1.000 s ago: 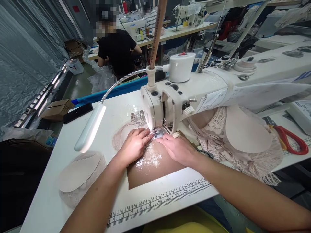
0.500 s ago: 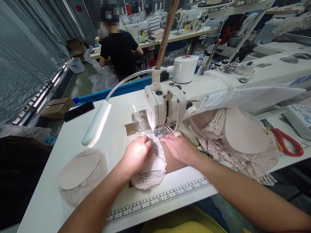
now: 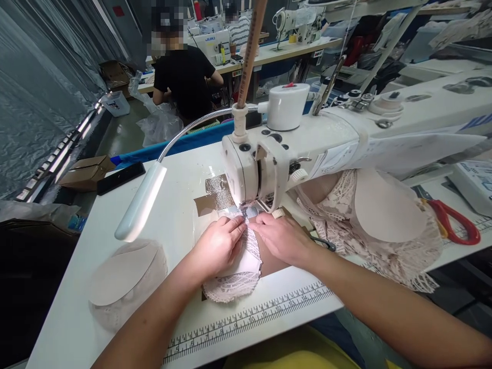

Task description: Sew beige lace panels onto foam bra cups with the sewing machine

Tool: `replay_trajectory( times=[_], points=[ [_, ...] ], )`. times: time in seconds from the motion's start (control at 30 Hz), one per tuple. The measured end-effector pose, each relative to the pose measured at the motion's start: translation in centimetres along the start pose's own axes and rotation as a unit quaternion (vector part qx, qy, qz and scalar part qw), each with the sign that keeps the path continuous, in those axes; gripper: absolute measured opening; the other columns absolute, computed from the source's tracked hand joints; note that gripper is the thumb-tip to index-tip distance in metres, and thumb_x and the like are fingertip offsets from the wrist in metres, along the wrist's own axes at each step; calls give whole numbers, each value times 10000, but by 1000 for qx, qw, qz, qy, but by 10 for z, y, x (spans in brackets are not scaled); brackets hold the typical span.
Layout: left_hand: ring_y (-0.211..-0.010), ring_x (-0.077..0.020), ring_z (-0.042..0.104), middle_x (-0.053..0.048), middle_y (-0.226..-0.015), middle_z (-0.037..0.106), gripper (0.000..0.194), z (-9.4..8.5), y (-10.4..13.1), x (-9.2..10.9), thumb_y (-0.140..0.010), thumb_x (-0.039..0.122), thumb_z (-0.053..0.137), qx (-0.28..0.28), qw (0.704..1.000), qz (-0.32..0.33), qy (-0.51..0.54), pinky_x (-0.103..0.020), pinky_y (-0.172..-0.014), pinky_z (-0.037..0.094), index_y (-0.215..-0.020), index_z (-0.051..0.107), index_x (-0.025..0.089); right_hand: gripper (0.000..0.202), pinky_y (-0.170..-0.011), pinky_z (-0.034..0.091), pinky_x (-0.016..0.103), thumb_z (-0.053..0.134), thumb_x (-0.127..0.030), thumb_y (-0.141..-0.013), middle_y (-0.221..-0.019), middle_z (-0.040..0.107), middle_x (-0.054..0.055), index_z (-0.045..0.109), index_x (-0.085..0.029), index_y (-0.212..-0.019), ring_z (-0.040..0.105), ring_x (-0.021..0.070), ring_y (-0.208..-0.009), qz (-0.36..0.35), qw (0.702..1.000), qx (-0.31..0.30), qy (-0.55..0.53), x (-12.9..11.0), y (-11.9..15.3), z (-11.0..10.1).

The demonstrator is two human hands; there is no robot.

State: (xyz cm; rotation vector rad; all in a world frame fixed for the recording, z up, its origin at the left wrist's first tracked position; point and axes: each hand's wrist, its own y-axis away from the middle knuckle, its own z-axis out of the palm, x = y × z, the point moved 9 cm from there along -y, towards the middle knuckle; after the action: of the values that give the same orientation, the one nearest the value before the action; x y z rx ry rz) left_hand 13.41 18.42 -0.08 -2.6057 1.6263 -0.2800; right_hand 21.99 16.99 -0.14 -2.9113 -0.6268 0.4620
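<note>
A pale pink lace bra cup (image 3: 234,288) lies under the head of a white sewing machine (image 3: 246,171), its far edge at the presser foot (image 3: 245,210). My left hand (image 3: 220,245) rests on the cup with its fingers pressed together, gripping the lace just short of the foot. From the other side, my right hand (image 3: 282,236) holds the lace edge with bunched fingers, close to the needle. The fingertips of both hands nearly meet there. What lies beneath the fingers is hidden.
Another bra cup (image 3: 128,282) lies at left, below a lamp (image 3: 142,202) and a black phone (image 3: 121,178). Right of the machine are a pile of lace bra pieces (image 3: 388,205) and red-handled scissors (image 3: 457,223). A printed ruler (image 3: 249,320) edges the table. A co-worker (image 3: 184,77) sits beyond.
Both hands have slid a little toward the presser foot. My right hand's fingers have drawn together and come nearer to my left. The whole view has shifted slightly.
</note>
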Motion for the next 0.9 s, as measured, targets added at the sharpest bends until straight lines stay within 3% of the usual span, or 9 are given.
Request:
replay_trajectory(
  times=[0.2, 0.9],
  points=[
    [-933, -261, 538, -116, -1318, 564, 454, -1, -2, -6, -830, 126, 472, -16, 1000, 1, -22, -422, -784, 504, -1276, 556, 107, 279, -568, 244, 287, 414, -130, -899, -831, 591, 52, 650, -139, -1048, 419, 138, -637, 17, 999, -14, 29, -1, -4, 1],
    [-1123, -258, 520, -104, -1269, 604, 347, -7, -5, -20, -914, 183, 467, 12, 999, 41, 6, -425, -894, 457, -1243, 579, 183, 310, -555, 276, 270, 423, -146, -895, -810, 595, 54, 662, -154, -1091, 444, 140, -639, 16, 999, 11, 32, 0, -7, 2]
  ],
)
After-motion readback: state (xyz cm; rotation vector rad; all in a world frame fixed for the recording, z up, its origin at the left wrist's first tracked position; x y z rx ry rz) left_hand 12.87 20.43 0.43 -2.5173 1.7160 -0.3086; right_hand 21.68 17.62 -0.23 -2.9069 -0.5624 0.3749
